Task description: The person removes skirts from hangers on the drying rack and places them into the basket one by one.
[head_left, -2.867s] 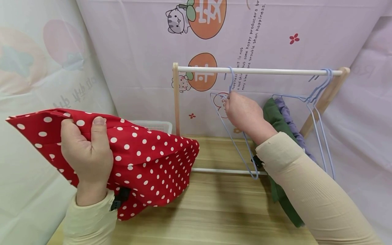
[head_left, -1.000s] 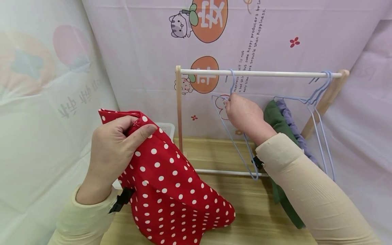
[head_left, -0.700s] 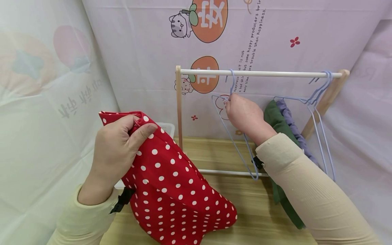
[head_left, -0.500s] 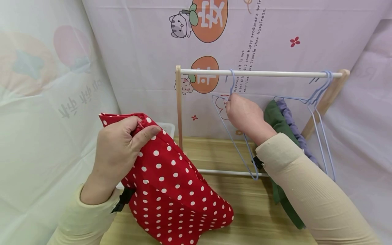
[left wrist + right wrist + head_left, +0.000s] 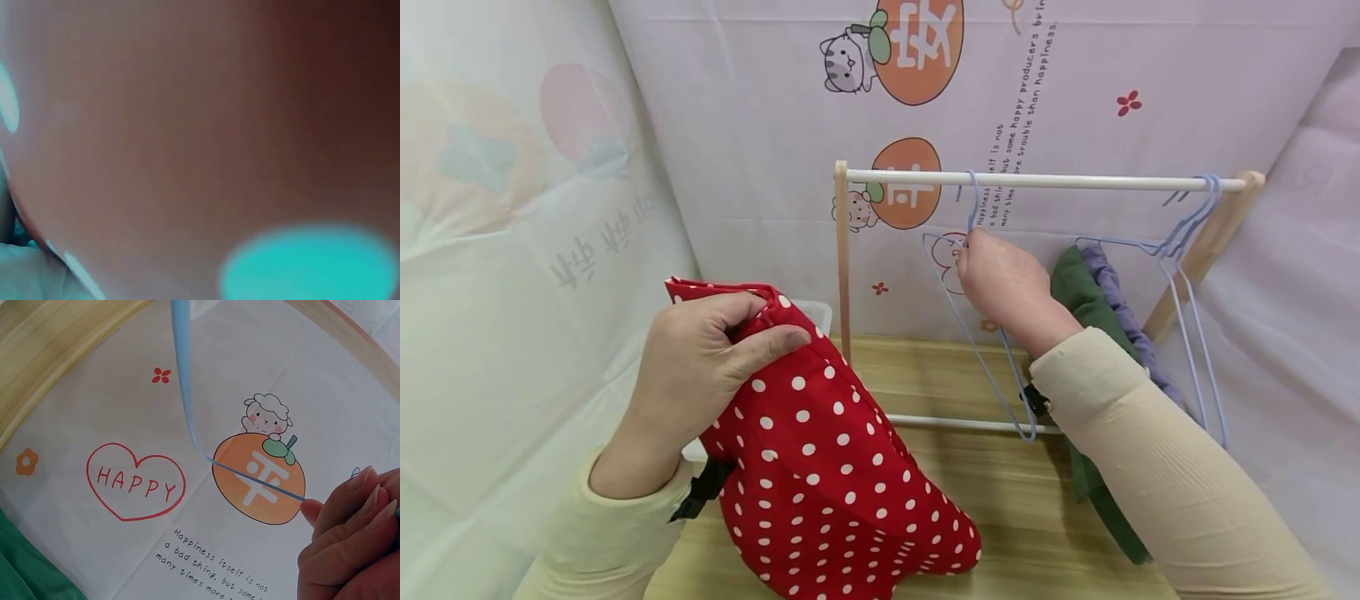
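Note:
My left hand (image 5: 692, 375) grips a red garment with white dots (image 5: 842, 475) by its top edge, thumb laid across the front. The rest of the cloth hangs down to the right over the table. Blurred dotted fabric (image 5: 156, 156) fills the left wrist view. With curled fingers, my right hand (image 5: 1007, 279) holds a blue wire hanger (image 5: 975, 197) just below its hook, which sits over the rack's rail. The hanger's triangle is bare and tilts toward me. In the right wrist view its wire (image 5: 184, 387) runs into my fingertips (image 5: 312, 509).
The rack has a white top rail (image 5: 1090, 182) and wooden posts. At its right end are several blue hangers (image 5: 1187, 325), with green cloth (image 5: 1086, 292) and purple cloth (image 5: 1108, 283) hanging there. Behind the dotted garment shows a white basket (image 5: 816, 315). The wooden table (image 5: 1015, 508) lies below.
My left hand has come right with the dotted garment and turned, so the cloth now hangs nearer the hanger. My right hand keeps its hold on the hanger, almost unmoved.

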Demonstrator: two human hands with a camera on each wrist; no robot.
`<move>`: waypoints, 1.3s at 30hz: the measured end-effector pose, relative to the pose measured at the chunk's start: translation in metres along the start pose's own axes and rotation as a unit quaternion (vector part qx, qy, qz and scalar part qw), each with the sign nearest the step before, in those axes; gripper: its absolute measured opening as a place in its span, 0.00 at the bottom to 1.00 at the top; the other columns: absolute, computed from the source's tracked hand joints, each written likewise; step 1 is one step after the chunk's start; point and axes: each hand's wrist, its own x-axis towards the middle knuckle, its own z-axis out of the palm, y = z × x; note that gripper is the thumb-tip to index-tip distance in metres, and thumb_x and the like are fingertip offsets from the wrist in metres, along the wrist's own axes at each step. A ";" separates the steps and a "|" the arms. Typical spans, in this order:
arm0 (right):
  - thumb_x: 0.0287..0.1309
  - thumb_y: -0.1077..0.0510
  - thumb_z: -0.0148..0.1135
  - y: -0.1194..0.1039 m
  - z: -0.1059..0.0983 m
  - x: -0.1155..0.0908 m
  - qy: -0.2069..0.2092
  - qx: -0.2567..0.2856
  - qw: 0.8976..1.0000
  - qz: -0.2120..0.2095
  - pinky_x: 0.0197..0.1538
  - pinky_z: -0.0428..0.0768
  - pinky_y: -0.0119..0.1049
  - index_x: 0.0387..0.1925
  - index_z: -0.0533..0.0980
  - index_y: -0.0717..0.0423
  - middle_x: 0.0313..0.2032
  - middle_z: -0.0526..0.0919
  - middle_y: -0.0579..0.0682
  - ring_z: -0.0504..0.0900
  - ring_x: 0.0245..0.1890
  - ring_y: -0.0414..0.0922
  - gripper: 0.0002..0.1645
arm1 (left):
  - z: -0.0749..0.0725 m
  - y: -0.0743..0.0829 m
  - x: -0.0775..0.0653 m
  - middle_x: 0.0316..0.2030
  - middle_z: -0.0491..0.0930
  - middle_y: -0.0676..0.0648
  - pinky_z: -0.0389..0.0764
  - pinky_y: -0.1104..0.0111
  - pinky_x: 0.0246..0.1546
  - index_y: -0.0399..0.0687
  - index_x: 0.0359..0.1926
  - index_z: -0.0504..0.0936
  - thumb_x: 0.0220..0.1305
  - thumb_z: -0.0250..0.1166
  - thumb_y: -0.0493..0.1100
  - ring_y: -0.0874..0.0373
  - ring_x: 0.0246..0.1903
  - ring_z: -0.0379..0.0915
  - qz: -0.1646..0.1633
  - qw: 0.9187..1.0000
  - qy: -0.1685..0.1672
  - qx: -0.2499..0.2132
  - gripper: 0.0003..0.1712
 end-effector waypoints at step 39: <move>0.73 0.50 0.35 0.003 0.000 0.000 0.000 0.003 1.000 -0.002 0.32 0.75 0.48 0.43 0.68 0.58 0.34 0.79 0.57 0.78 0.30 0.52 0.18 | 0.001 -0.004 0.014 0.35 0.82 0.47 0.70 0.58 0.55 0.44 0.36 0.82 0.60 0.68 0.44 0.54 0.40 0.76 0.181 0.978 0.035 0.099 0.08</move>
